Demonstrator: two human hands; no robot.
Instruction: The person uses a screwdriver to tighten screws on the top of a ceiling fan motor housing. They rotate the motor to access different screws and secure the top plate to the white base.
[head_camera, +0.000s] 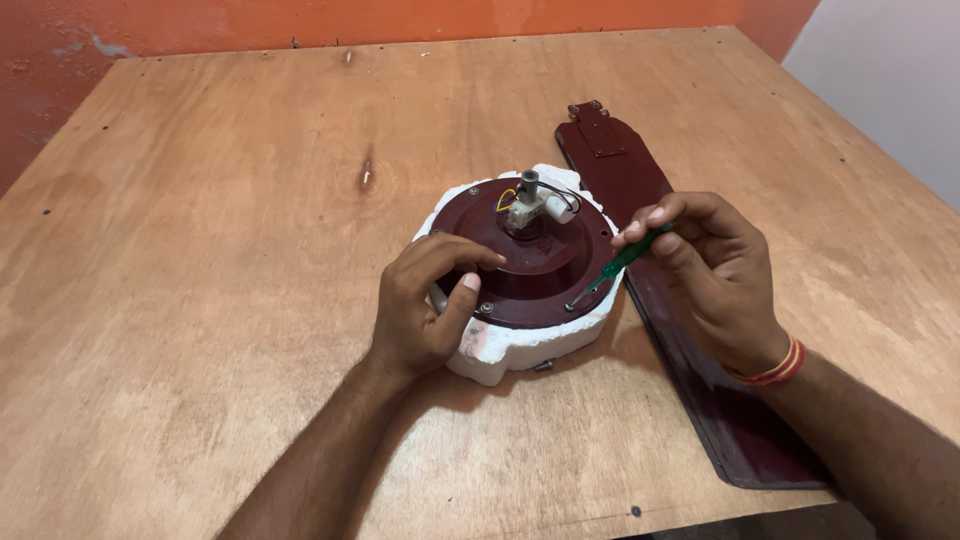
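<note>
A dark maroon round fan motor housing (540, 262) rests on a white foam block (520, 345) in the middle of a wooden table (220, 200). A short metal shaft with a white wire connector (530, 200) stands up at its centre. My left hand (425, 305) grips the housing's near-left rim, thumb beside a screw (486, 309). My right hand (705, 275) holds a green-handled screwdriver (625, 260), whose tip touches the housing's near-right rim.
A long maroon fan blade (620, 170) lies on the table to the right of the motor, passing under my right hand and wrist. A loose screw (543, 366) sits by the foam's front edge. An orange wall (200, 25) borders the table's far side.
</note>
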